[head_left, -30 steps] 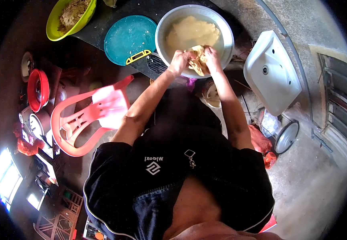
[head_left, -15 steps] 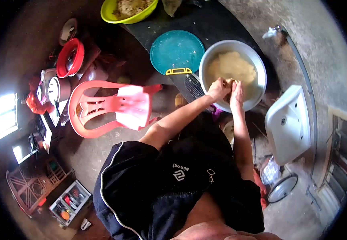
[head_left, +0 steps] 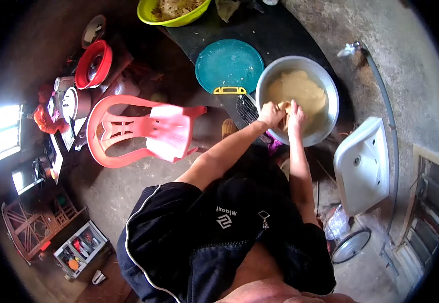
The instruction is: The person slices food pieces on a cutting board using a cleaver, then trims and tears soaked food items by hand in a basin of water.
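A large metal basin holds cloudy liquid and a pale yellowish, dough-like mass. Over its near side, my left hand and my right hand are close together, fingers closed around a small tan, dough-like piece. Much of that piece is hidden by the fingers. Just left of the basin lies a round teal lid or board with a yellow handle.
The basin stands on a dark table, with a yellow-green bowl of food at the far end. A pink plastic chair is at left, a white washbasin at right. A grey hose runs along the wall.
The view has shifted slightly, so the basin and table sit a little lower and to the right. Both hands stay at the near side of the basin, still around the tan piece.
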